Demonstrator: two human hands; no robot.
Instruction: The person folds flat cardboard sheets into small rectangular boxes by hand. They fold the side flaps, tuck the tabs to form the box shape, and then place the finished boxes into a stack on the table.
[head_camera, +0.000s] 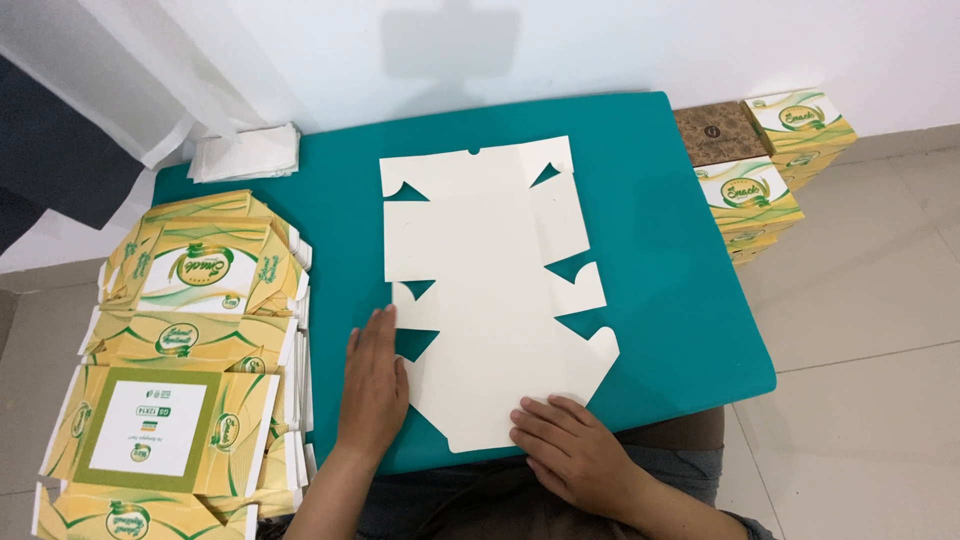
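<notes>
Flat white carton blank (490, 290), notched edges, under both hands.

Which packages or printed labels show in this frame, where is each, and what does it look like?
Unfolded box blank: centre of the teal table, plain cream, both hands on its near edge.
Flat printed cartons: stacked at left, yellow, green and white.
Assembled boxes: stacked at right, same colours.
Brown box: among them.

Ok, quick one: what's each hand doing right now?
Left hand: open, flat, palm down on the edge of the unfolded white box blank, gripping nothing.
Right hand: open, fingers pressing the blank's near edge, gripping nothing.
</notes>
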